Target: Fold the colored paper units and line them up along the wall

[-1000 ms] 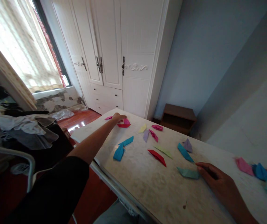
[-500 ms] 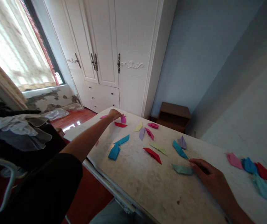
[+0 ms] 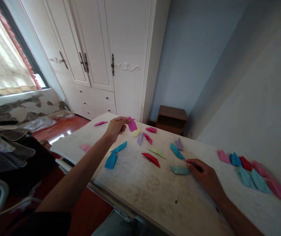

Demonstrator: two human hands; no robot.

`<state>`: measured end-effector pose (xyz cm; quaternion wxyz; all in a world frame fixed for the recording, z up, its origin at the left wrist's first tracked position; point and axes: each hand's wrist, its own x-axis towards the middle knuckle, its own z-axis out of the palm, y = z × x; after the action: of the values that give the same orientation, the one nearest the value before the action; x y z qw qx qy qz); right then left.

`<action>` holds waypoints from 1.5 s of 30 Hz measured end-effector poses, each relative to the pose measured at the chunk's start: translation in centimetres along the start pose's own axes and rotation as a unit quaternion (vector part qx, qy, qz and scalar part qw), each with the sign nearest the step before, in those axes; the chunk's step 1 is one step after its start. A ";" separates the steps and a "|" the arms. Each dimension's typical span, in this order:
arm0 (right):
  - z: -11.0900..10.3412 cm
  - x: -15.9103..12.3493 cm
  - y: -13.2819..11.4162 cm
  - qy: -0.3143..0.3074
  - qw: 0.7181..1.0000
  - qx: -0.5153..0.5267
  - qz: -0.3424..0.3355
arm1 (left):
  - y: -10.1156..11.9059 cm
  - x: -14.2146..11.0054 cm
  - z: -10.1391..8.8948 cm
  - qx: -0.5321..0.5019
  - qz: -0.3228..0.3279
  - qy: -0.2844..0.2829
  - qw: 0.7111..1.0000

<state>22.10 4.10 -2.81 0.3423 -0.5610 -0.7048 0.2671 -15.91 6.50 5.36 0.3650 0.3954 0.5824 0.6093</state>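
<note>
My left hand (image 3: 116,127) pinches a magenta folded paper piece (image 3: 132,125) near the table's far edge, lifted a little over the surface. Just right of it lie a yellow folded piece (image 3: 136,132) and a lilac one (image 3: 140,139). At the right, my right hand (image 3: 203,172) has thumb and forefinger closed at the lower tip of a blue folded paper piece (image 3: 177,151). A pale green folded piece (image 3: 179,169) lies just below those fingertips. A lilac piece with a raised point (image 3: 179,144) stands behind the blue one.
More folded papers lie on the white table (image 3: 152,193): red (image 3: 151,159), light green (image 3: 157,152), two joined blue pieces (image 3: 111,160), and several pinks. A row of coloured folded pieces (image 3: 246,177) lies by the wall. Beyond stand a white wardrobe (image 3: 128,39) and brown cabinet (image 3: 172,113).
My left hand has lifted the magenta piece and brought it right, towards the yellow one. The right hand stays at the blue piece's tip. The camera view has turned right.
</note>
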 end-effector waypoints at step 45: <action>1.5 -2.9 -3.8 -0.056 0.943 0.317 0.085 | -3.8 -12.0 13.9 -0.143 -0.099 -0.338 0.925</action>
<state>19.03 0.45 -1.34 0.4384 -0.4654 -0.5513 0.5360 1.69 1.72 1.01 0.6516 0.4616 0.3672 0.4770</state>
